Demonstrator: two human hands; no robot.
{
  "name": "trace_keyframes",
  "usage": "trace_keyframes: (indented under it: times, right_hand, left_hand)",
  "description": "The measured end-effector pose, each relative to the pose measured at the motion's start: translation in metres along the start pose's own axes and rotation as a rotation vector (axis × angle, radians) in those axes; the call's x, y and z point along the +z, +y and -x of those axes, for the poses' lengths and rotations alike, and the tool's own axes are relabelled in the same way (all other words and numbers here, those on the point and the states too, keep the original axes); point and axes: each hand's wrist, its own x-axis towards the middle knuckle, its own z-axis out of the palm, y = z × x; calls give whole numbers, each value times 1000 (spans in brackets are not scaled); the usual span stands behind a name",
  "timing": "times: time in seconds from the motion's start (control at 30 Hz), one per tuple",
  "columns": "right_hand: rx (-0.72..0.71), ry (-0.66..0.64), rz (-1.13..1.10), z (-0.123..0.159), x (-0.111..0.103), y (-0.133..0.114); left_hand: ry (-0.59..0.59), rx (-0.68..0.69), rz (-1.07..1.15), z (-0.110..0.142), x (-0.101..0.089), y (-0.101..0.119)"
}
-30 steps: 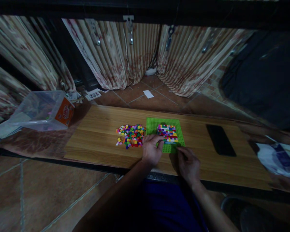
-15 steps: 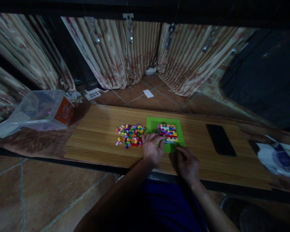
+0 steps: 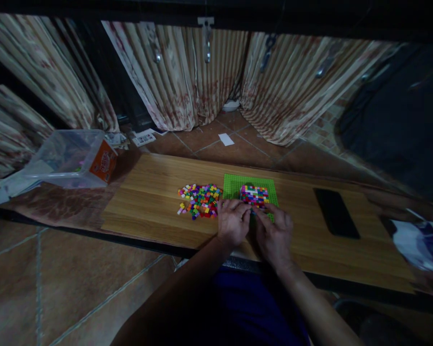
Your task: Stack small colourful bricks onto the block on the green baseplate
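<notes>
A block built of small multicoloured toy bricks (image 3: 254,193) stands on a green studded baseplate (image 3: 233,180). At the block's near left corner is my left hand (image 3: 234,222), its thumb and fingers pinched together. My right hand (image 3: 276,235) reaches in from the right with its fingers closed, and its fingertips meet the left ones at the block's near edge. Whatever lies between the fingertips is too small and hidden to name. Just left of the baseplate, a loose heap of coloured toy bricks (image 3: 202,198) is spread out, close to my left hand's knuckles.
The wooden board (image 3: 144,202) carries the bricks, with a black phone-like slab (image 3: 335,212) at right. To the left stands a clear plastic bin (image 3: 72,163) with an orange label. A white and purple packet (image 3: 424,245) lies far right. Striped curtains (image 3: 187,81) hang behind.
My right hand has moved up and left from the baseplate's near edge to my left fingertips, covering the block's near side. The whole view has shifted slightly.
</notes>
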Motion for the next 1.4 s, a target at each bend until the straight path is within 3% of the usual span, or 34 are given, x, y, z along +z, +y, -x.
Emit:
trace_keyframes:
  times: [0.67,0.87,1.07,1.27,1.4]
  right_hand:
    - [-223,-149,178,-15,-19,-2]
    - [-241,-127,108,-9,-14,7]
    - [-96,8,-79,1,-3,7]
    - [-30,67,-183,8,-6,1]
    - [13,51,-214,18,-7,2]
  left_hand:
    - [-50,-12,-22,1,2,-1]
    - [-34,-21,-23,10,-25,-9]
    - [21,-146,-193,4,-63,-43]
    - [-182,-35,-384,-17,-71,-67]
    - [-235,-1,-417,-21,-69,-70]
